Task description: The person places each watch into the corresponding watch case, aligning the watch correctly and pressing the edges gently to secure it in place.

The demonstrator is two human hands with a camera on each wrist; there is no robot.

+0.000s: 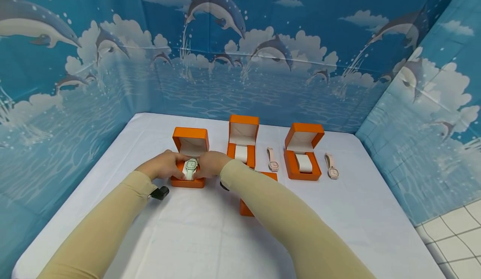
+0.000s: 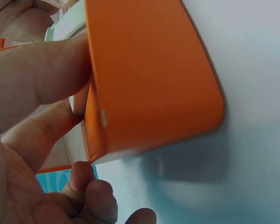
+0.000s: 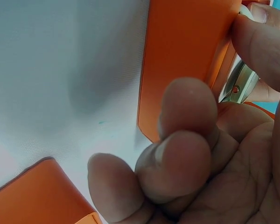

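Observation:
A pale green watch (image 1: pixel 191 165) sits on a white cushion in the open orange box (image 1: pixel 188 184) at the left of the table. My left hand (image 1: pixel 163 166) grips the watch and its cushion from the left, thumb and forefinger inside the box rim. From the other side, my right hand (image 1: pixel 212 163) pinches it too. In the left wrist view the pale strap (image 2: pixel 67 22) curves above the thumb. The right wrist view has the watch's metal side (image 3: pixel 245 86) between thumb and forefinger, with the other fingers curled outside the box wall.
Two open orange boxes with white cushions (image 1: pixel 241 153) (image 1: pixel 304 163) stand to the right. Beside them lie a pink watch (image 1: pixel 273 162) and another pinkish watch (image 1: pixel 332 169). Another orange box (image 1: pixel 246 209) is partly hidden under my right sleeve. A dolphin-print curtain (image 1: pixel 240 91) borders the table.

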